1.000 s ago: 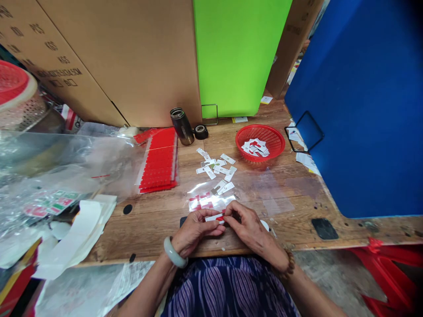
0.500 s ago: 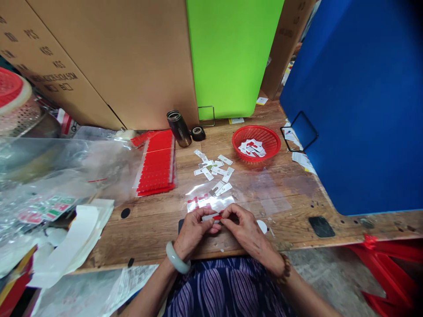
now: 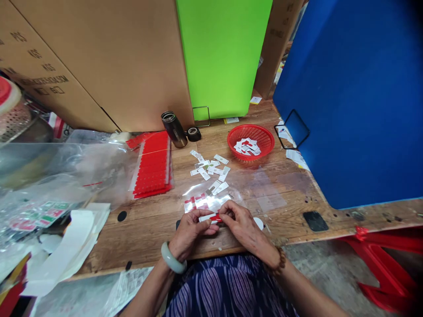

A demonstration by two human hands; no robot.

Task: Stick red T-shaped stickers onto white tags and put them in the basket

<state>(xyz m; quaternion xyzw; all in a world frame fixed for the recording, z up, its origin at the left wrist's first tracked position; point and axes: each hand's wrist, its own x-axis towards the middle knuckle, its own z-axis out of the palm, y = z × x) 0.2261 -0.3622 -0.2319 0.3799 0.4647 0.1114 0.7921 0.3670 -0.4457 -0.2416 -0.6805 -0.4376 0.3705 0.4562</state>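
Between my hands is a small white card (image 3: 205, 217) with a red sticker (image 3: 215, 217) at its right end. My left hand (image 3: 192, 228) pinches the card between thumb and fingers. With thumb and forefinger closed, my right hand (image 3: 243, 224) grips the red sticker at the card's end. Just beyond my fingers lies a clear plastic sheet (image 3: 228, 196) with a few red stickers (image 3: 195, 202) on it. Several loose white cards (image 3: 214, 170) are scattered behind the sheet. Farther right, a red plastic basket (image 3: 269, 145) holds more cards, some showing red.
A stack of red sticker sheets (image 3: 153, 165) lies left of the cards, near an open dark flask (image 3: 174, 130) and its black lid (image 3: 194, 134). Plastic bags (image 3: 66, 176) crowd the left side. Cardboard (image 3: 142, 66), a green panel (image 3: 221, 57) and a blue panel (image 3: 357, 101) stand behind.
The view has shifted slightly. My hands stay together at the table's front edge, and more of the white card and red sticker shows between them.
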